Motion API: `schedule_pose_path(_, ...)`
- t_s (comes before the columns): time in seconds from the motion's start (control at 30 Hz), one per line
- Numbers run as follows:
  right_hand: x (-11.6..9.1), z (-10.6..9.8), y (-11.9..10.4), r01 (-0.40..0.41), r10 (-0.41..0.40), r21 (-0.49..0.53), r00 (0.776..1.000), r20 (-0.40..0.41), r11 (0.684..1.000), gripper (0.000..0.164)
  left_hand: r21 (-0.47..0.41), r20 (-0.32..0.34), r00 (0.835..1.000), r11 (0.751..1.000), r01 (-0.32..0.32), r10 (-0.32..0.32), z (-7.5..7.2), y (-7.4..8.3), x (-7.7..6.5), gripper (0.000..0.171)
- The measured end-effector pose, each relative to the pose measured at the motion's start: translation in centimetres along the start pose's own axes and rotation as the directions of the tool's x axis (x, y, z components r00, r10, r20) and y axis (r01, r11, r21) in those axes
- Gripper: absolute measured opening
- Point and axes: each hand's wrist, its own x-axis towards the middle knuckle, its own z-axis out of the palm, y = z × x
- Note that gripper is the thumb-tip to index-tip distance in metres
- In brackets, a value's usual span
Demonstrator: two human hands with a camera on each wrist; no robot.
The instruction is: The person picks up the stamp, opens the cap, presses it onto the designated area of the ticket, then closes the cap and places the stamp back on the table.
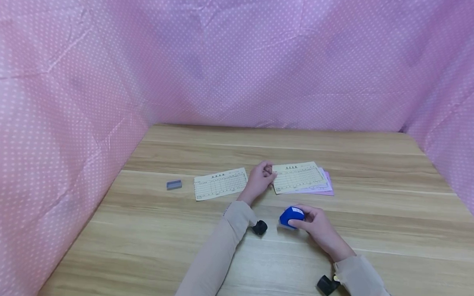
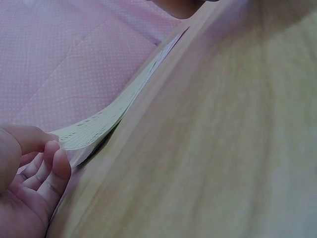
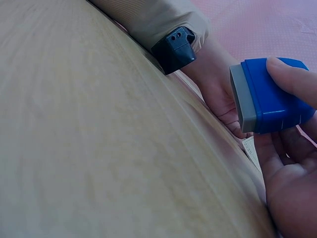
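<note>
Left grip (image 1: 259, 180) outstretched, pinching form (image 1: 295, 178), right grip (image 1: 316, 223) holding likely stamp (image 1: 288, 216)

Pink polka-dot cloth (image 1: 241, 55) on three sides
Wood-grain tabletop (image 1: 125, 249) is kinda boxed in by it, creases can be spotted.

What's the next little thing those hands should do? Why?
Probably the left hand should lift the top cream form off the purple sheets: it pinches the form's raised edge, while the right hand holds the blue stamp clear of it.
</note>
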Motion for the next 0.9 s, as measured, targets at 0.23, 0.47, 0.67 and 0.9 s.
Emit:
schedule_pose_path(0.23,-0.11,0.02,-0.27,-0.003,0.003,0.002,1.0,0.013,1.0,0.054,0.023,0.008,1.0,1.0,-0.009,0.008,-0.03,0.01,-0.05,0.033)
schedule_pose_path(0.47,-0.01,0.04,-0.02,-0.005,0.005,-0.002,1.0,0.004,1.0,0.054,0.031,0.019,1.0,0.999,-0.006,0.005,-0.09,-0.11,-0.01,0.032)
schedule_pose_path(0.67,0.02,0.07,0.09,-0.003,0.003,0.006,1.0,0.0,1.0,0.053,0.065,0.019,1.0,0.998,-0.006,0.004,-0.05,-0.19,0.08,0.031)
schedule_pose_path(0.9,-0.01,0.07,0.04,-0.004,0.004,0.007,1.0,0.001,1.0,0.053,0.085,0.025,1.0,0.996,0.016,-0.018,-0.11,-0.09,0.0,0.033)
